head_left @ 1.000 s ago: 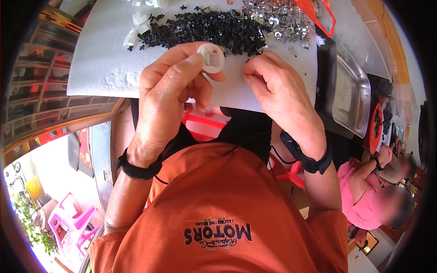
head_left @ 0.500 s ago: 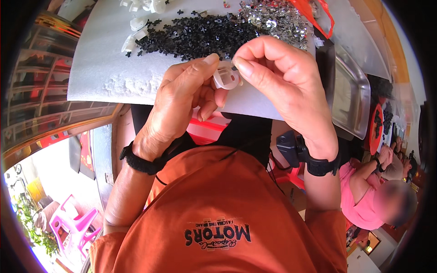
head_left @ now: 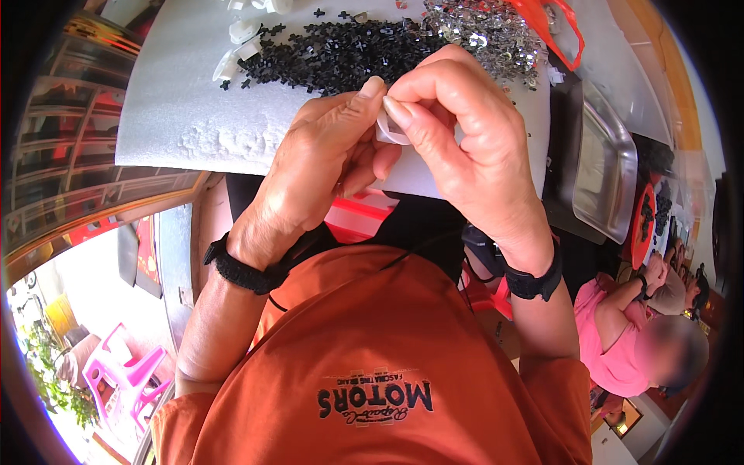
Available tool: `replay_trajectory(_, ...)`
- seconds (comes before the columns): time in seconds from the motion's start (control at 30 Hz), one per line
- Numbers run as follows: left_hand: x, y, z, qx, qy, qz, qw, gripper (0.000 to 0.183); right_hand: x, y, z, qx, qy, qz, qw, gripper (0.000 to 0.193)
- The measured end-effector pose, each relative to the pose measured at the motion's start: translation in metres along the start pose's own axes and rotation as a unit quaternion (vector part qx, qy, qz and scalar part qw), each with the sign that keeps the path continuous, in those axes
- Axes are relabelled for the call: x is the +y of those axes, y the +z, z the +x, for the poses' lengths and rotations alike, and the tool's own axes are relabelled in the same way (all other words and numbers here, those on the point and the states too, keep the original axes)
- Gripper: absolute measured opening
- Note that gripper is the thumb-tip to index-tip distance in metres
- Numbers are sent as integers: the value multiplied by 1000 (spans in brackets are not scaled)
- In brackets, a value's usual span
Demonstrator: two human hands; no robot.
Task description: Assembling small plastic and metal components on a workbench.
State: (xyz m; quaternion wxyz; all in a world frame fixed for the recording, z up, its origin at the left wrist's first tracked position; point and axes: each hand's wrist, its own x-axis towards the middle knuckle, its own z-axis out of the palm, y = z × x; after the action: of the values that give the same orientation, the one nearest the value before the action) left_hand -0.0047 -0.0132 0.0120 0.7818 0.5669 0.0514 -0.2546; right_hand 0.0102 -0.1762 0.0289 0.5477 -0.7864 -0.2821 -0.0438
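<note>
Above the near edge of the white foam sheet (head_left: pixel 170 93), my left hand (head_left: pixel 310 147) grips a small translucent white plastic part (head_left: pixel 392 138) between thumb and fingers. My right hand (head_left: pixel 473 132) is closed in a pinch over the top of that part, its thumb and index finger against it. What lies between the right fingertips is hidden. Just beyond both hands spreads a heap of small black cross-shaped pieces (head_left: pixel 333 58). Shiny metal clips (head_left: pixel 496 39) are piled against its right side. More white plastic parts (head_left: pixel 244 31) lie at the far left.
A red plastic bag (head_left: pixel 572 46) lies at the far right. Beside the sheet on the right is a metal tray (head_left: pixel 622 221). Farther right, a person in pink (head_left: pixel 612 341) sits near a red tray (head_left: pixel 642 225). A pink stool (head_left: pixel 124 372) stands at the lower left.
My right hand has moved left and closed in on the white part, now covering much of it. A small dark piece seen earlier at its fingertips is hidden. The view has shifted slightly.
</note>
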Motion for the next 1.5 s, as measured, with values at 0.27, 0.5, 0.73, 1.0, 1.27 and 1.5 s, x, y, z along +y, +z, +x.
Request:
replay_trajectory(0.27,5,-3,0,-18,-25,20,999,52,2,-15,6,-92,275,263,920,13)
replay_trajectory(0.5,3,-4,2,-23,-34,28,999,53,9,-17,6,-110,307,337,883,11)
replay_trajectory(0.73,7,-9,-2,-81,-37,27,996,52,-9,-16,-1,-40,271,240,931,19)
replay_trajectory(1.0,2,-7,-5,-99,19,63,993,36,-5,-23,-26,-40,292,22,955,33)
replay_trajectory(1.27,-7,-6,-5,-93,28,39,995,31,-8,-17,-25,-47,272,-9,961,23)
replay_trajectory(1.5,-8,-11,-3,-112,27,39,993,34,0,-11,-32,7,168,-7,986,14)
